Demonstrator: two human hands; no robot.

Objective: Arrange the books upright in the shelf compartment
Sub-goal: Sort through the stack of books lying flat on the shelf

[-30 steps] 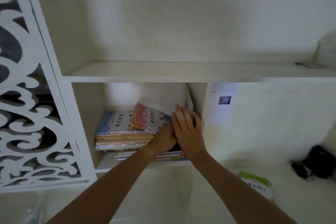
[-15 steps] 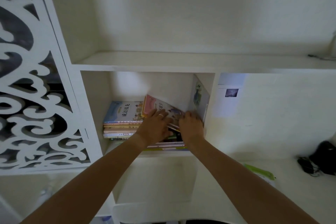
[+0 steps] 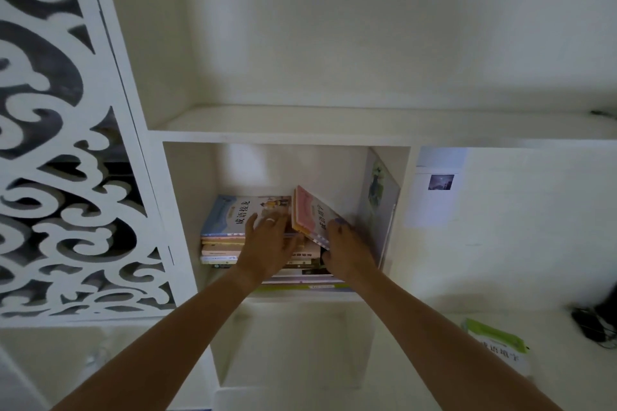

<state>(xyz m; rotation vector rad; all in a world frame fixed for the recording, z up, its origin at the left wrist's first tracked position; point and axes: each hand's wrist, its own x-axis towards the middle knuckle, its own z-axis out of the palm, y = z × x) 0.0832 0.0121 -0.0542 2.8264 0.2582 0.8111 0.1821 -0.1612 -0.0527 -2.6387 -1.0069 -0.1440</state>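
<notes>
Pink book (image 3: 312,215) tilting up, right hand (image 3: 349,252) gripping its near edge; left hand (image 3: 268,243) flat on the stack (image 3: 227,243) should steady it.

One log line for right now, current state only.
left hand: flat on stack | right hand: grips tilted pink book | one book upright at right wall

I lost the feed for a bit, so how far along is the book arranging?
Early. One pale book stands against the compartment's right wall. The right hand grips a tilted pink book, and the left hand rests open on the blue book topping the flat stack. That whole stack is left to stand up.
</notes>
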